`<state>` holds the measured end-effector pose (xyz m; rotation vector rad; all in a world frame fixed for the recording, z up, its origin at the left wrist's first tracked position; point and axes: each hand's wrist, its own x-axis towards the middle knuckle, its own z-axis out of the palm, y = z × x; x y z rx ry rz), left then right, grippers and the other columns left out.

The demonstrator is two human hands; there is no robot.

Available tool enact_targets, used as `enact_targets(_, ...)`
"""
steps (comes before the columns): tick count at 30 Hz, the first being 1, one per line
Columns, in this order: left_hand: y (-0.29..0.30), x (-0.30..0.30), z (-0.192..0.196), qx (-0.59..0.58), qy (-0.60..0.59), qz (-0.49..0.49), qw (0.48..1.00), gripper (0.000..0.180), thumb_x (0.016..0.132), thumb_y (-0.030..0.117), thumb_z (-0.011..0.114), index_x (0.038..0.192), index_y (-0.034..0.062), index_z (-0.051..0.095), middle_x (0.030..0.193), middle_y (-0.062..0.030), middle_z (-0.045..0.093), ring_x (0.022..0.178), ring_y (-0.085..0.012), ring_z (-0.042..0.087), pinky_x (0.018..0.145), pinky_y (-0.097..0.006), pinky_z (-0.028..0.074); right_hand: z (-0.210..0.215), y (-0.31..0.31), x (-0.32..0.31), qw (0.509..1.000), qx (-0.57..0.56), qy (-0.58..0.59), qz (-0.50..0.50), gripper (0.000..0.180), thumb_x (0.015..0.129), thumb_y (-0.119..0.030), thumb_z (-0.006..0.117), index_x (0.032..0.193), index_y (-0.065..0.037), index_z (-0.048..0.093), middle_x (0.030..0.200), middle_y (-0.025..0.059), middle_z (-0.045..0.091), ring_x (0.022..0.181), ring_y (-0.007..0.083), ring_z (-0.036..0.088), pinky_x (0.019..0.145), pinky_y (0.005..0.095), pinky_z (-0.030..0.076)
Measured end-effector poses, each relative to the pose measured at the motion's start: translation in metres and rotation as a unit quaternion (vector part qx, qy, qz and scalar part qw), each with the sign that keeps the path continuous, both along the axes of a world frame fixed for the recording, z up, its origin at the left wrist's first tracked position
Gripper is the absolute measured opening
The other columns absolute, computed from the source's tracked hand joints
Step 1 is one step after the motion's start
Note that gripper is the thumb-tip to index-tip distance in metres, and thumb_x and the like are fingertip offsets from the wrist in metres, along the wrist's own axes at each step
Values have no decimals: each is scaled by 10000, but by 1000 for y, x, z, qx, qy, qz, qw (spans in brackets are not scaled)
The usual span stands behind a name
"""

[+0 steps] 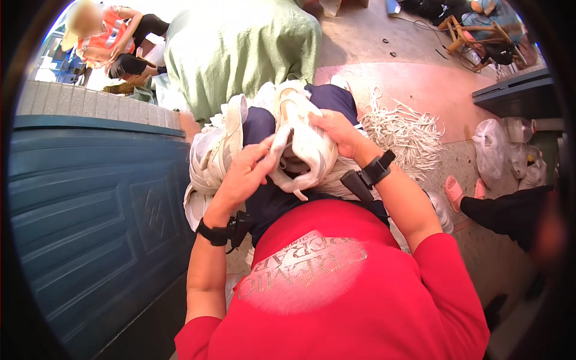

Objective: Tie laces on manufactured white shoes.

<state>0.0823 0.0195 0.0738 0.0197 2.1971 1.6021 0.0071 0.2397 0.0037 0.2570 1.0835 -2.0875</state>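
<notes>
A cream-white sneaker lies across my lap, its toe pointing away and its open collar facing me. My left hand is closed on the left edge of the collar, fingers against the rim. On the shoe's right side, my right hand grips the upper near the lacing area, thumb and fingers pressed to it. A short pale tab or strip hangs from the collar's near edge. More pale sneakers are heaped by my left leg. Loose white shoelaces lie in a tangled pile on the floor to the right.
A blue panelled door stands close on my left. Ahead is a large heap under a green cloth. Plastic bags and someone's leg in a pink slipper are at right. Another person sits at far left.
</notes>
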Motion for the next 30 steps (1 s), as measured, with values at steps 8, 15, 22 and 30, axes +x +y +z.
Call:
enact_targets(8, 21, -3, -16, -262, 209, -18, 942, 575, 753, 107, 629, 1276, 115, 390, 1063, -140, 485, 905, -314, 538, 760, -364, 442, 37, 1, 47, 773, 433, 458, -71, 521, 714, -332, 680, 1051, 28, 510, 1002, 142, 552, 879, 245, 545, 798, 346, 428)
enact_targets(15, 38, -1, -20, -384, 228, -97, 890, 523, 759, 46, 520, 1256, 144, 392, 977, -138, 452, 712, -352, 575, 603, -446, 464, 27, 3, 60, 623, 574, 532, 1, 274, 676, -182, 594, 865, 7, 530, 822, 159, 509, 740, 323, 555, 620, 404, 470)
enact_targets(22, 17, -24, -20, -225, 143, -67, 962, 552, 737, -28, 472, 1257, 147, 412, 1105, -144, 458, 844, -371, 554, 702, -440, 459, 21, 4, 51, 656, 558, 502, -79, 147, 727, -142, 545, 747, 3, 542, 755, 156, 520, 684, 328, 547, 617, 411, 461)
enact_targets(30, 12, -30, -27, -320, 165, -134, 923, 446, 795, 63, 538, 1226, 134, 446, 1184, -51, 424, 899, -144, 521, 639, -288, 473, 19, 2, 40, 658, 561, 497, -76, 153, 760, -128, 532, 829, -1, 581, 772, 148, 538, 693, 333, 552, 616, 408, 450)
